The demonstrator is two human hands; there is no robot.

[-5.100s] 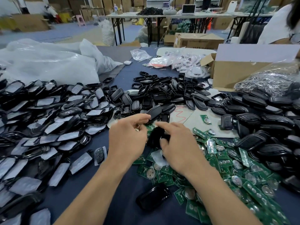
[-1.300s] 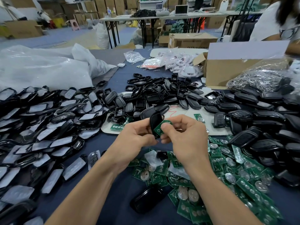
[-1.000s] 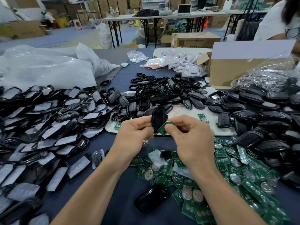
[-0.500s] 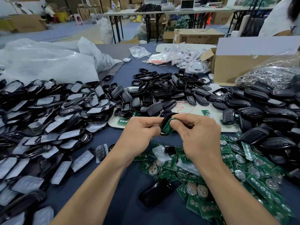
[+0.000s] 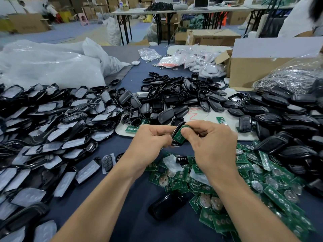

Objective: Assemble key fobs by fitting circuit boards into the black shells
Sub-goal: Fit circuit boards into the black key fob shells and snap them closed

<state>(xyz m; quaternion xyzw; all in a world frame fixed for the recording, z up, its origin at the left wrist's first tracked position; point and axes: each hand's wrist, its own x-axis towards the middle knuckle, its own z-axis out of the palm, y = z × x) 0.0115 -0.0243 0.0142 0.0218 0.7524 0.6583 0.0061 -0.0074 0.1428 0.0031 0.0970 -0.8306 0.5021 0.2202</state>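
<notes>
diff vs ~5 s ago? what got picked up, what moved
Both hands came up off the board pile. The left hand now holds a black shell picked up since then; the right hand brought in a green circuit board and presses it into the shell. Unchanged: loose boards, shell heaps, lone fob.

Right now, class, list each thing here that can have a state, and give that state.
Left hand: gripping the black shell.
Right hand: pressing the circuit board.
Black shell: held up, open.
Circuit board: partly in the shell.
Cardboard box: flaps open.
Laptop: lid open.
</notes>
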